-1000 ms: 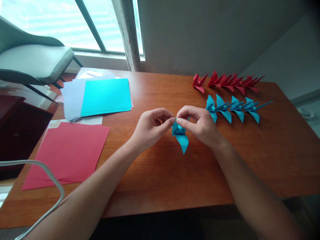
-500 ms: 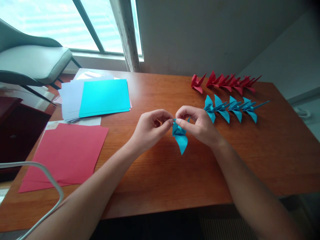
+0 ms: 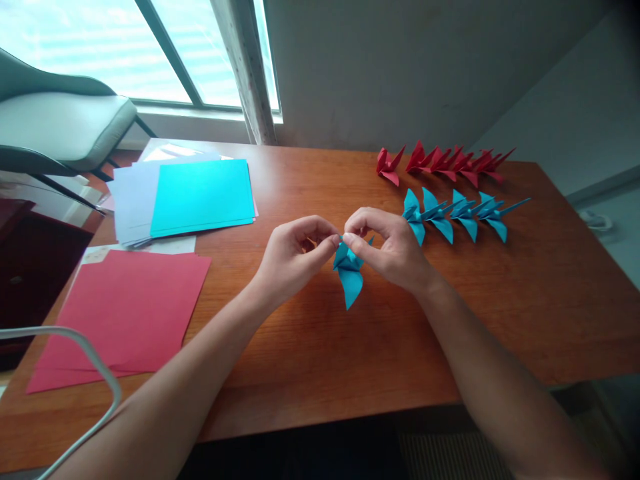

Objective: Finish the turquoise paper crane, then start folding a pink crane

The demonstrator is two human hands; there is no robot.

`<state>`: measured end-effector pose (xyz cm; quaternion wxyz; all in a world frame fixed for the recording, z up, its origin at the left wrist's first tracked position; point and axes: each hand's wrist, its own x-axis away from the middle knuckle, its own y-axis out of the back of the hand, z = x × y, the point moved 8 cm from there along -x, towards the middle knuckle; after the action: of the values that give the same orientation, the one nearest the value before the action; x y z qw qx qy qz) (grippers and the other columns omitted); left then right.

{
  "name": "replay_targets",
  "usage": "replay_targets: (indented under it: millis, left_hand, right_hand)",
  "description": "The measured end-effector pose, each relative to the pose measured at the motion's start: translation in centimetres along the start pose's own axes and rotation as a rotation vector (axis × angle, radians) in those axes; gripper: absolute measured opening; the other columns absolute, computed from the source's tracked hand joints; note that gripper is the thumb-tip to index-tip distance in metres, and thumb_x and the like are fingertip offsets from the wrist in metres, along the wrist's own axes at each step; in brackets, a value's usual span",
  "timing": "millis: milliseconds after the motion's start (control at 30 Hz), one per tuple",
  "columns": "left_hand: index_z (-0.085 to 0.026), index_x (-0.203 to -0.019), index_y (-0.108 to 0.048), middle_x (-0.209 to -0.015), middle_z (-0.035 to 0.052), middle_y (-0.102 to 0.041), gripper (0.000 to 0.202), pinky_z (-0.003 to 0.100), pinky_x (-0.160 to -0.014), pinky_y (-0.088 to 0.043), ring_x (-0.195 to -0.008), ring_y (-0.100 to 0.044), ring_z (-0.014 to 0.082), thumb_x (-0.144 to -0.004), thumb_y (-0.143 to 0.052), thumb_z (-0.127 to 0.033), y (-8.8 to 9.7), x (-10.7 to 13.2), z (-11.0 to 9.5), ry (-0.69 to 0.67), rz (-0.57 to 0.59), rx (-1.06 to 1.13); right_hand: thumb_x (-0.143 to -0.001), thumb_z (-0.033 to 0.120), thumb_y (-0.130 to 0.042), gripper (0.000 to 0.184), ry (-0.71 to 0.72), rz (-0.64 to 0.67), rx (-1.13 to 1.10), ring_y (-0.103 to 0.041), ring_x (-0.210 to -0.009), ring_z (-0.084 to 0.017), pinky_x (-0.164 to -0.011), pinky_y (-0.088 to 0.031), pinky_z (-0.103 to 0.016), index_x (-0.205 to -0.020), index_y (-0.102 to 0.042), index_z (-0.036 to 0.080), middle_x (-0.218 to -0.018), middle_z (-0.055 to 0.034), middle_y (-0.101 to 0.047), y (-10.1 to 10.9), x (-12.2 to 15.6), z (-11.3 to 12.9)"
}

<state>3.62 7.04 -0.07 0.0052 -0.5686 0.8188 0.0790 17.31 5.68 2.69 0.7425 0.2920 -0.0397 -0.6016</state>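
A blue folded paper crane (image 3: 349, 275) hangs between my two hands above the middle of the wooden table (image 3: 310, 353). My left hand (image 3: 293, 257) pinches its upper tip with thumb and forefinger. My right hand (image 3: 387, 247) pinches the same tip from the other side, fingers curled. One pointed wing hangs down below my fingers. A row of several finished blue cranes (image 3: 457, 215) lies just right of my right hand. Behind them lies a row of several red cranes (image 3: 443, 162).
A stack of blue and pale lilac paper sheets (image 3: 185, 197) lies at the back left of the table. Red sheets (image 3: 123, 317) lie at the front left. A grey chair (image 3: 55, 130) stands by the window. A white curved tube (image 3: 87, 353) crosses the lower left corner.
Both hands hold the same pinch on the blue crane. The whole scene has drifted slightly left in view as my head turned; nothing on the table has moved.
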Motion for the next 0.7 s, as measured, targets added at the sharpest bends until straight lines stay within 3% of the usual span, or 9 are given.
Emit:
replay_targets:
  millis: [200, 400, 700]
  left_hand:
    - [-0.015, -0.078, -0.068, -0.078, 0.0033, -0.071, 0.016, 0.024, -0.067, -0.049, -0.073, -0.063, 0.0141, -0.083, -0.071, -0.03, 0.78, -0.23, -0.28, 0.02, -0.074, 0.064]
    - [-0.015, -0.082, -0.069, -0.076, 0.003, -0.068, 0.021, 0.024, -0.064, -0.047, -0.07, -0.059, 0.0128, -0.085, -0.073, -0.036, 0.0, -0.13, -0.14, 0.003, 0.002, 0.067]
    - [-0.016, -0.08, -0.066, -0.075, 0.0036, -0.068, 0.021, 0.025, -0.064, -0.049, -0.069, -0.06, 0.0134, -0.086, -0.07, -0.036, 0.23, -0.33, 0.25, -0.05, -0.016, -0.013]
  right_hand:
    - [-0.09, 0.027, -0.062, 0.015, -0.082, -0.009, -0.088, -0.056, -0.073, -0.015, -0.07, -0.044, -0.03, -0.077, -0.06, 0.02, -0.075, 0.0002, -0.061, 0.28, 0.0, -0.57]
    - [-0.091, 0.031, -0.063, 0.017, -0.076, 0.025, -0.065, -0.056, -0.074, -0.015, -0.071, -0.044, -0.03, -0.078, -0.061, 0.02, -0.076, 0.0, -0.062, -0.13, 0.0, -0.68]
    - [-0.091, 0.028, -0.06, 0.014, -0.061, -0.014, -0.054, -0.054, -0.074, -0.015, -0.07, -0.043, -0.031, -0.078, -0.059, 0.021, -0.076, 0.0002, -0.059, 0.21, -0.01, -0.68]
